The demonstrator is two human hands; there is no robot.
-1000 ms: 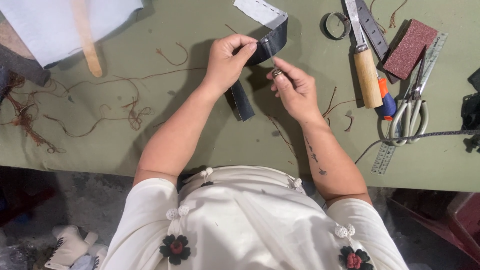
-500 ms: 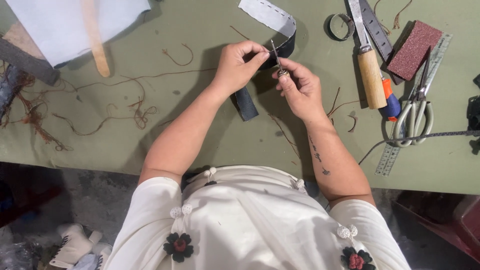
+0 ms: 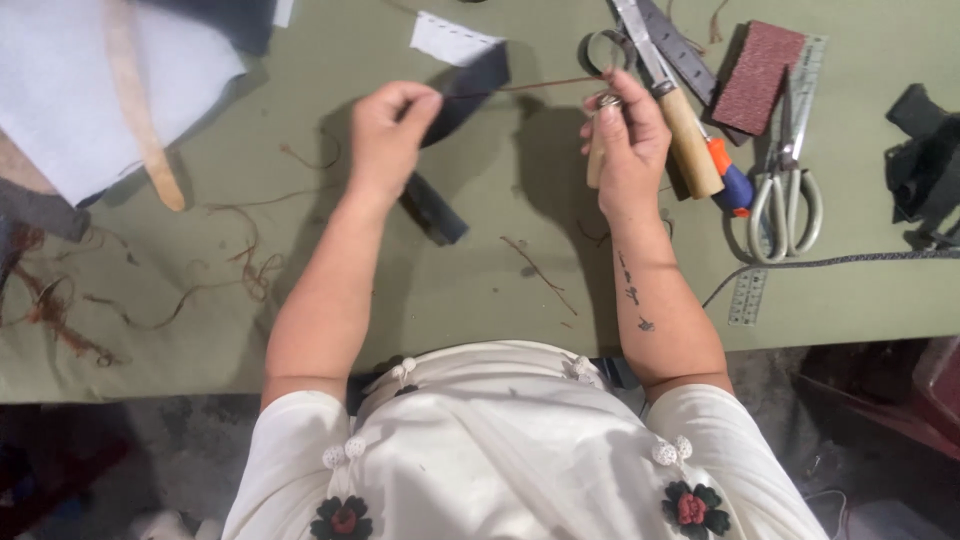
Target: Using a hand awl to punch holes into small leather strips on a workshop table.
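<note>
Pulled apart since earlier, left hand (image 3: 388,130) pinches a dark leather strap (image 3: 462,88), right hand's (image 3: 628,135) grip draws brown thread (image 3: 545,84) taut above the green worktop (image 3: 480,290).

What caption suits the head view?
Left hand pinches dark strap; right hand draws brown thread taut over the green table.
</note>
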